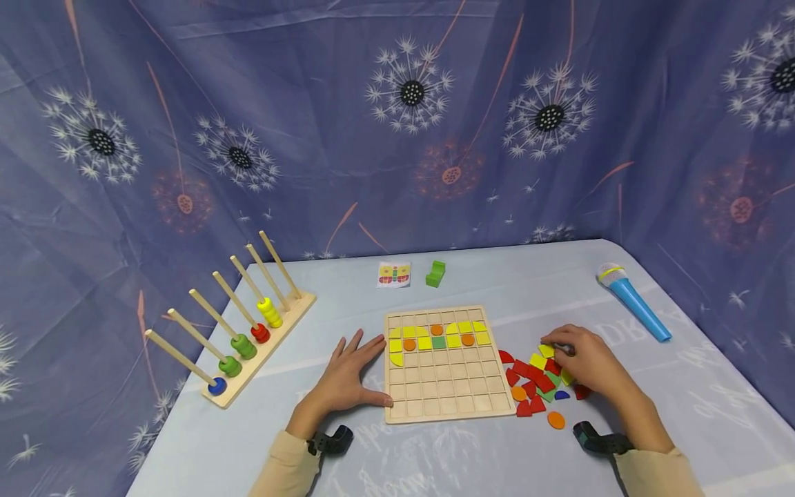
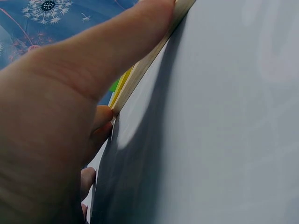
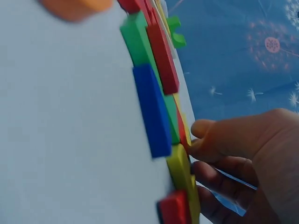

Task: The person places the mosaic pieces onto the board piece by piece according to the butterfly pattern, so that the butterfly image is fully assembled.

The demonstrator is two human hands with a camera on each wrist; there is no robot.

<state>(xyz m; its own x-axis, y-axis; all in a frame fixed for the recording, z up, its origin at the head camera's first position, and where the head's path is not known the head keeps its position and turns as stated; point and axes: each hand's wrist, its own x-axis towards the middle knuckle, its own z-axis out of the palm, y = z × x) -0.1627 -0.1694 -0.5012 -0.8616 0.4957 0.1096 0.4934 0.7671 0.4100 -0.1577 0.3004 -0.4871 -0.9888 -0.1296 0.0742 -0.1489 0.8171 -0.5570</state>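
My left hand (image 1: 350, 376) lies along the left side of a wooden grid board (image 1: 444, 386), fingers spread, with the thumb at the near corner. Across the board's upper rows sit yellow squares and quarter-rounds, several orange discs and a green square (image 1: 438, 342). In the left wrist view, the thumb and a fingertip meet the board's edge (image 2: 135, 79). Over a pile of loose coloured pieces (image 1: 528, 371) at the right, my right hand (image 1: 586, 359) has its fingers bent, tips at a yellow piece (image 1: 546, 351). Whether they pinch it I cannot tell. A blue half-round (image 3: 152, 112) stands out nearby in the right wrist view.
A wooden stacking rack (image 1: 267, 345) with upright pegs and coloured beads stands at the left. Behind the board are a butterfly picture card (image 1: 394, 275) and a green block (image 1: 435, 274). A blue toy microphone (image 1: 636, 304) lies at the far right. A patterned curtain (image 1: 310, 138) hangs behind.
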